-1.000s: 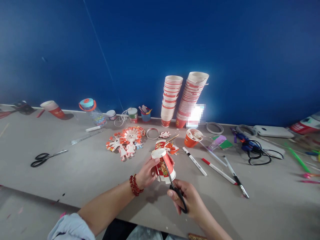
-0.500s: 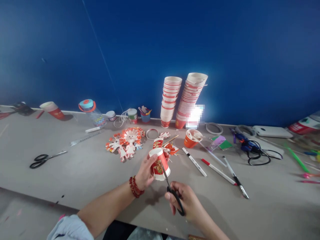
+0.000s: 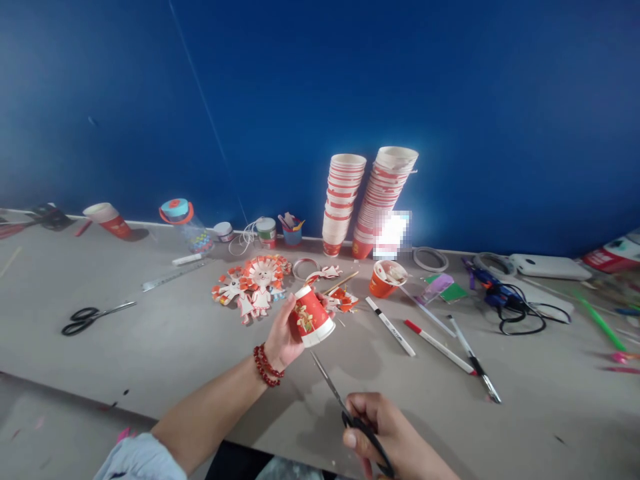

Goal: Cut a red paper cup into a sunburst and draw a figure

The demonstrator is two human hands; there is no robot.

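Observation:
My left hand point(image 3: 284, 337) is closed around a red and white paper cup point(image 3: 311, 319) with a gold pattern, held tilted above the table. Black-handled scissors point(image 3: 331, 383) are in my right hand point(image 3: 383, 433), their blades together and pointing up and left, just below the cup and apart from it. Behind the cup lie red and white paper scraps point(image 3: 344, 299) and a thin wooden stick point(image 3: 341, 283). Left of it sit paper figures with orange fringed heads point(image 3: 263, 275).
Two tall stacks of paper cups point(image 3: 344, 200) lean near the blue wall. A cup of scraps point(image 3: 385, 283), a black-capped marker point(image 3: 391, 327), a red marker point(image 3: 440, 347) and a blue glue gun point(image 3: 493, 287) lie to the right. Another pair of scissors point(image 3: 85, 320) rests at left.
The scissors have come away from the cup, moving down and right with my right hand. My left hand has turned the cup, so its patterned side shows more.

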